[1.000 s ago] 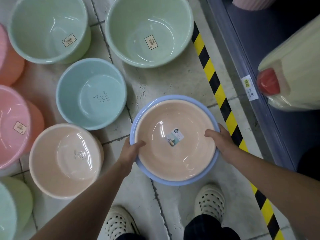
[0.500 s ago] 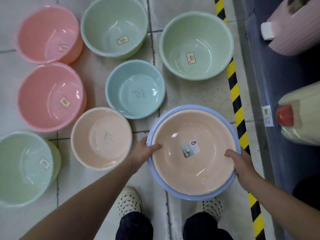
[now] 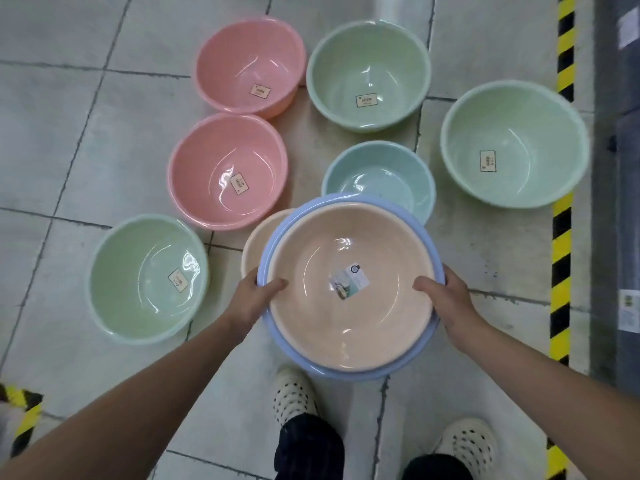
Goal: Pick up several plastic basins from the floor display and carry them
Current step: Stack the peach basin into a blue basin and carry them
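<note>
I hold a peach basin (image 3: 349, 323) nested inside a blue basin (image 3: 298, 355), lifted above the floor. My left hand (image 3: 258, 294) grips the left rim, thumb inside the peach basin. My right hand (image 3: 445, 301) grips the right rim the same way. On the floor beyond stand two pink basins (image 3: 228, 171) (image 3: 249, 65), three green basins (image 3: 145, 278) (image 3: 369, 76) (image 3: 514, 143) and a small light-blue basin (image 3: 379, 178). A cream basin (image 3: 256, 242) is mostly hidden behind the held stack.
A black-and-yellow hazard stripe (image 3: 561, 237) runs along the right, beside a dark shelf base (image 3: 616, 202) with price tags. Another striped patch (image 3: 20, 417) lies at the lower left. My white perforated shoes (image 3: 294, 396) stand on grey floor tiles.
The nested basins have risen off the floor and moved left over the cream basin. The view has pulled back, so more basins and floor show.
</note>
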Demonstrator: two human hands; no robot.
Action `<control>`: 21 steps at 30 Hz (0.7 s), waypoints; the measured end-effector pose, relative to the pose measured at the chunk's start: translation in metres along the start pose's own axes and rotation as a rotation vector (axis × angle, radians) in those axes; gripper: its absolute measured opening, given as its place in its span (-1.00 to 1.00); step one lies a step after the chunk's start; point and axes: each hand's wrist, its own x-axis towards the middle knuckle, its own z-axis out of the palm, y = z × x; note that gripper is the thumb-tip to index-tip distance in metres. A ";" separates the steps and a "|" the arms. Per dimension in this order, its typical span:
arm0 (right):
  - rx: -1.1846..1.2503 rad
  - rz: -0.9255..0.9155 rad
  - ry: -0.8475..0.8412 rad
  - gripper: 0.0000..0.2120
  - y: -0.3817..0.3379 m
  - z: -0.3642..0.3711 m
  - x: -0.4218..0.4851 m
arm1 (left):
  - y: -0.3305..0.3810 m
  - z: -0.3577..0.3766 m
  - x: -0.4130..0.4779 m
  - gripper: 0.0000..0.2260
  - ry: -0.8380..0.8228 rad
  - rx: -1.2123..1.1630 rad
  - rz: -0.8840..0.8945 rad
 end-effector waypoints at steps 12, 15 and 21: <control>-0.129 -0.084 -0.085 -0.77 -0.005 0.137 0.044 | -0.048 -0.091 0.070 -0.54 0.177 -0.170 -0.111; -0.138 -0.080 -0.083 -0.77 0.009 0.155 0.054 | -0.068 -0.097 0.087 -0.55 0.186 -0.194 -0.136; -0.178 -0.011 -0.067 -0.84 0.041 0.167 0.070 | -0.101 -0.089 0.109 -0.87 0.176 -0.221 -0.146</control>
